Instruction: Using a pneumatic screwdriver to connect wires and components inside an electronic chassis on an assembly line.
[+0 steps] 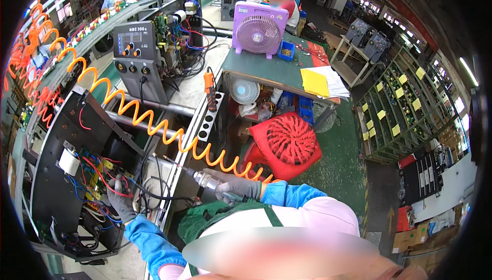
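Note:
My left hand (121, 200), in a grey glove, reaches into an open black machine housing (59, 172) on the left. Its fingers are closed among the wires; a red wire (100, 173) loops across them. Around it lie blue and black wires, a white capacitor-like block (69, 162) and circuit parts, and the exact grip is partly hidden. My right hand (238, 186), also gloved, is wrapped round an air screwdriver (207, 180) in front of my body. Its long thin bit points left toward the housing, apart from it. An orange coiled hose (171, 135) stretches just above the screwdriver.
Beyond the housing stands a grey welding machine (136, 57) with its wiring exposed. An orange-handled tool (210, 90) lies by a perforated strip (206, 123). A purple fan (259, 30) tops a green table (230, 64); a red stool (287, 139) and rack (410, 100) stand right.

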A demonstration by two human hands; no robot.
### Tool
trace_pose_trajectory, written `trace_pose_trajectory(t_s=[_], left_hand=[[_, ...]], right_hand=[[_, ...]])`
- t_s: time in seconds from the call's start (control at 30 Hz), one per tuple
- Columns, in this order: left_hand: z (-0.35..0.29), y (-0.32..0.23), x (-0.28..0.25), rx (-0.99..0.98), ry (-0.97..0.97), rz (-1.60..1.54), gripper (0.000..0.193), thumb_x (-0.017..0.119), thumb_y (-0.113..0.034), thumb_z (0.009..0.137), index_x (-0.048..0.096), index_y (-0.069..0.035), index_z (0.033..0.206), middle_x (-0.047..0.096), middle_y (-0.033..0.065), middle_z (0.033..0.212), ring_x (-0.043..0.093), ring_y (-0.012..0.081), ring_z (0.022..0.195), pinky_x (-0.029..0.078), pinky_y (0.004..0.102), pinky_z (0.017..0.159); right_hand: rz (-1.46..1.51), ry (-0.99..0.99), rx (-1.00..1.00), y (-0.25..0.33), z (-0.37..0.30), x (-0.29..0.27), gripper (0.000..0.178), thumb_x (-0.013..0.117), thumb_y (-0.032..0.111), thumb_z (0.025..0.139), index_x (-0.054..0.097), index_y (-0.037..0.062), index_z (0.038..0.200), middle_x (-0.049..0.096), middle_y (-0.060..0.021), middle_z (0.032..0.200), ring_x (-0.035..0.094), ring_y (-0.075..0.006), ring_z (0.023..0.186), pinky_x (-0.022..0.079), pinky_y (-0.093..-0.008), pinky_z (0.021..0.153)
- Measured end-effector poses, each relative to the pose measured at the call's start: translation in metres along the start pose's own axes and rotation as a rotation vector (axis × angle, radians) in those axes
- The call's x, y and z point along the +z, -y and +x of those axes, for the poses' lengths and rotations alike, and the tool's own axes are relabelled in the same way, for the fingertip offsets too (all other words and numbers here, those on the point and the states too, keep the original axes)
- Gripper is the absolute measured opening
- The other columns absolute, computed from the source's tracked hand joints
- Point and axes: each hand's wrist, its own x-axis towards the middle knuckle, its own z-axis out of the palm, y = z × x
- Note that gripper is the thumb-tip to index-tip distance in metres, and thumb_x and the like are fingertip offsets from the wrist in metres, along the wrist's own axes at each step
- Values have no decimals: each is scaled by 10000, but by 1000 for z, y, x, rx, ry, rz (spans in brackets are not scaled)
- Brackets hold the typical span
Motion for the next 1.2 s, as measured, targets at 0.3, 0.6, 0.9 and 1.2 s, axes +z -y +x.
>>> trace_pose_trajectory(t_s=[0.3,0.6,0.9,1.2], left_hand=[[8,48,-19,-259,39,-516,323,468,-330,912,545,-91,1115,611,35,930,508,104,730,462,265,678],[9,-30,19,-310,-108,-667,344,432,-282,938,507,-24,1152,603,47,885,572,147,709,509,348,731],[7,-18,-1,-251,-186,-598,327,411,-275,961,470,-38,1178,645,146,1012,619,157,647,497,270,600],[25,-3,0,-385,-391,-633,248,442,-242,943,495,-52,1092,639,106,920,617,183,632,515,295,592]], right_hand=[[-76,-35,46,16,-12,5,851,539,166,753,80,222,1468,520,-64,738,530,-124,528,453,-256,440],[-117,-98,43,14,-9,9,938,675,378,697,123,239,1442,550,-86,817,558,-136,536,507,-262,466],[-285,-51,146,4,5,26,1023,679,477,650,117,197,1457,528,-84,804,557,-133,551,491,-240,476],[-195,-7,157,-3,5,22,966,686,390,674,131,232,1449,549,-86,818,569,-139,569,504,-240,479]])
